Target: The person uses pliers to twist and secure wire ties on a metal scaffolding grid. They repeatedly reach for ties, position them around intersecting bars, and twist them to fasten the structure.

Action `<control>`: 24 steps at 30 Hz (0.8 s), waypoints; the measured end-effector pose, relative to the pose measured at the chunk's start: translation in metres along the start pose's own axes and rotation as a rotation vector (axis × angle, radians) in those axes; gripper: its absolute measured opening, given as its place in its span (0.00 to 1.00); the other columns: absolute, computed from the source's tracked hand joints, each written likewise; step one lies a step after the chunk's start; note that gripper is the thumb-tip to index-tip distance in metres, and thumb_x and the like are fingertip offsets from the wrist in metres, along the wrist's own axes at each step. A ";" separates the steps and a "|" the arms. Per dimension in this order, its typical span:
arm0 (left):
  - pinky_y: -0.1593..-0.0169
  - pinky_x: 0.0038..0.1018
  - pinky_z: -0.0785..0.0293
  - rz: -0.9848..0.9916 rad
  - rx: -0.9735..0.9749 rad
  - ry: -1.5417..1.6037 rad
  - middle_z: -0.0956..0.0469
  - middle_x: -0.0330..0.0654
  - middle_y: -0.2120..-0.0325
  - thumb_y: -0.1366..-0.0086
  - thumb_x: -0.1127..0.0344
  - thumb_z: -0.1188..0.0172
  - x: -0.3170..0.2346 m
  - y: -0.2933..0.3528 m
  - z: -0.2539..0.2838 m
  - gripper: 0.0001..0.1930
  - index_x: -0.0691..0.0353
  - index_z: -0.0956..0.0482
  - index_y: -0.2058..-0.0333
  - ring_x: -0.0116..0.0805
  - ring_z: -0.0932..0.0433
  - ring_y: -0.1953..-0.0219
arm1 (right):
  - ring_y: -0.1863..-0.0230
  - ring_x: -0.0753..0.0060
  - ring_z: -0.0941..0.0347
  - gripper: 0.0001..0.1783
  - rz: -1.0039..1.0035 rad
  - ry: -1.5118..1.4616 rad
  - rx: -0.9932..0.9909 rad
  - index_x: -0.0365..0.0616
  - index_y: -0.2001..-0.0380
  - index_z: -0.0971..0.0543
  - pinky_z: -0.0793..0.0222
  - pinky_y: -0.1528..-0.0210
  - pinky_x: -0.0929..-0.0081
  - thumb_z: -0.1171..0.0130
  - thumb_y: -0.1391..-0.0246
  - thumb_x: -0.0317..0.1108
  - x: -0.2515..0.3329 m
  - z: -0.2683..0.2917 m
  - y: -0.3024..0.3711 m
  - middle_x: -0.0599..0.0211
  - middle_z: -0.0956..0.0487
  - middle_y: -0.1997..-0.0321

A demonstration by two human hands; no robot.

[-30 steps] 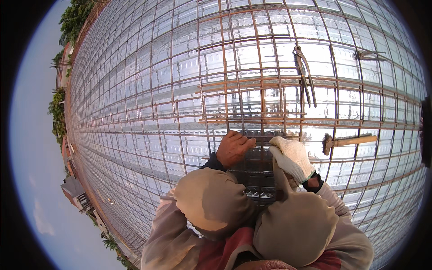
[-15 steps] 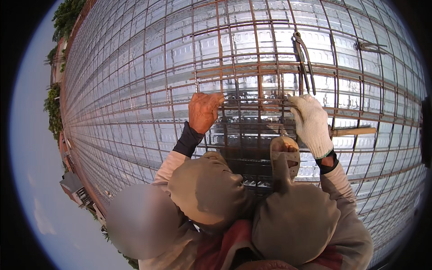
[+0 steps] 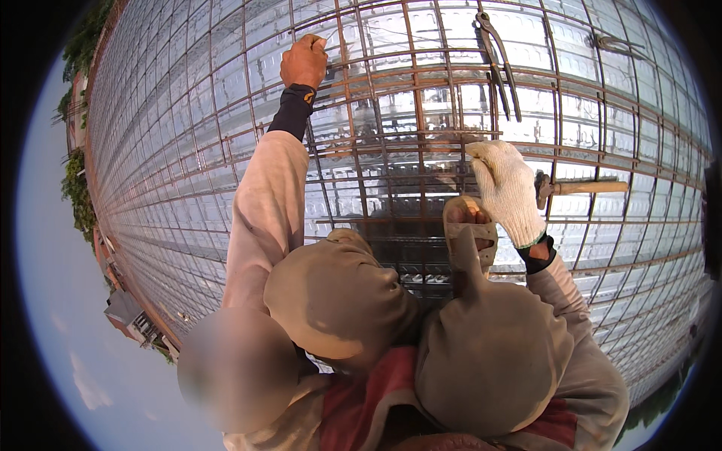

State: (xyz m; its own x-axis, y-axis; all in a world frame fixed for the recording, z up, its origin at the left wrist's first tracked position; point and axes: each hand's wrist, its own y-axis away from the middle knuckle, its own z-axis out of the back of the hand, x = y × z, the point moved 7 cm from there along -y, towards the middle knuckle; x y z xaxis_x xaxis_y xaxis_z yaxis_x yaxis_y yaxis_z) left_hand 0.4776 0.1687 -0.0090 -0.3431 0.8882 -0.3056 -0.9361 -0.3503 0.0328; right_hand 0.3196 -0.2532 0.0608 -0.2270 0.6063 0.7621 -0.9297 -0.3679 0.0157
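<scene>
My bare left hand [image 3: 304,62] is stretched far forward over the steel bar mesh [image 3: 418,113]. Its fingers are pinched together, and a faint thin line that looks like wire runs from the fingertips. My right hand [image 3: 508,184], in a white knitted glove, is closed just above the crossing bars in front of my right foot. What its fingers hold, if anything, is hidden. Beyond it, long-handled pincers [image 3: 498,66] lie on the bars. Beside the glove rests a hammer [image 3: 587,186] with a wooden handle.
Shiny ribbed metal sheeting [image 3: 391,56] lies under the mesh. My right sandalled foot [image 3: 468,214] stands close to my right hand. A bent dark metal piece [image 3: 620,46] lies at the far right. Houses [image 3: 129,312] and trees show beyond the left edge.
My left hand has gone forward and left, its arm now extended. The right hand stays near the same bars, still closed. The view has tilted, so the mesh and tools appear higher.
</scene>
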 end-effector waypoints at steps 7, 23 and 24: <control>0.48 0.54 0.18 -0.190 -0.047 -0.284 0.09 0.51 0.60 0.30 0.48 0.30 -0.003 0.001 0.001 0.17 0.52 0.08 0.53 0.57 0.13 0.54 | 0.47 0.45 0.17 0.10 -0.023 -0.150 0.228 0.45 0.53 0.12 0.21 0.44 0.50 0.38 0.34 0.30 0.025 -0.055 0.045 0.56 0.13 0.54; 0.44 0.50 0.18 -0.482 -0.450 -0.277 0.13 0.46 0.48 0.29 0.62 0.33 -0.011 -0.085 0.071 0.14 0.50 0.11 0.47 0.55 0.16 0.45 | 0.47 0.43 0.17 0.11 -0.046 -0.095 0.226 0.48 0.52 0.11 0.20 0.44 0.50 0.38 0.35 0.28 0.020 -0.052 0.020 0.56 0.13 0.54; 0.45 0.50 0.18 -0.483 -0.443 -0.267 0.13 0.46 0.48 0.29 0.62 0.33 -0.012 -0.087 0.072 0.13 0.49 0.11 0.47 0.55 0.16 0.46 | 0.47 0.44 0.17 0.11 -0.059 -0.119 0.219 0.47 0.52 0.11 0.20 0.44 0.50 0.38 0.35 0.28 0.021 -0.052 0.020 0.55 0.13 0.54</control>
State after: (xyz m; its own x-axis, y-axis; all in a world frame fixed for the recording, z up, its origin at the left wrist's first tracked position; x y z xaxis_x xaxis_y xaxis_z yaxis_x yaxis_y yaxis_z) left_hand 0.5572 0.2099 0.0602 0.0419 0.9975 0.0575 -0.8879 0.0636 -0.4556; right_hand 0.2818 -0.2114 0.0436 -0.1269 0.5487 0.8263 -0.8526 -0.4861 0.1918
